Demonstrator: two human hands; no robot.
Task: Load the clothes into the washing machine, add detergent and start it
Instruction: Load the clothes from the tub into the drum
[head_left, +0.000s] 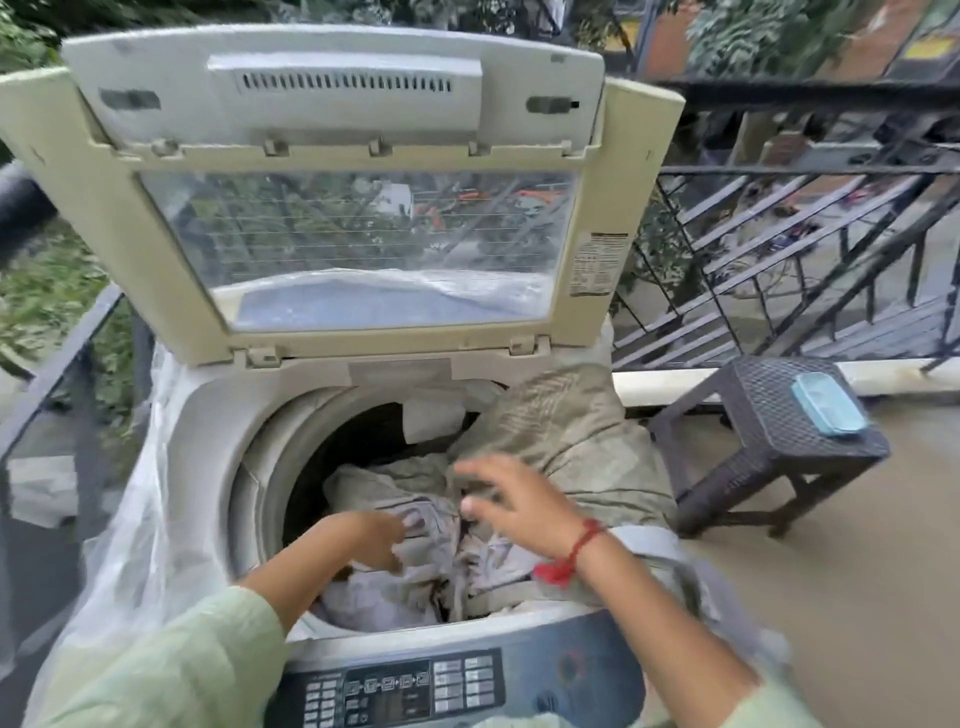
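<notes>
Head view: left hand (374, 540) down in the tub (260, 483), touching the pale clothes (384, 597); pinching or not, too blurry to tell. Right hand (514, 499) spread wide, holding nothing, just over the green cloth (566, 431) hanging on the rim. Soft, floppy, light: probably best grabbed by a bunched fold.

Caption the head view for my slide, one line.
Left hand rests on clothes in the open washer; right hand hovers spread above; a blue box sits on the stool.

Home balcony, iron railing (779, 171), trees beyond, washing machine (208, 415), stool (769, 431)
</notes>
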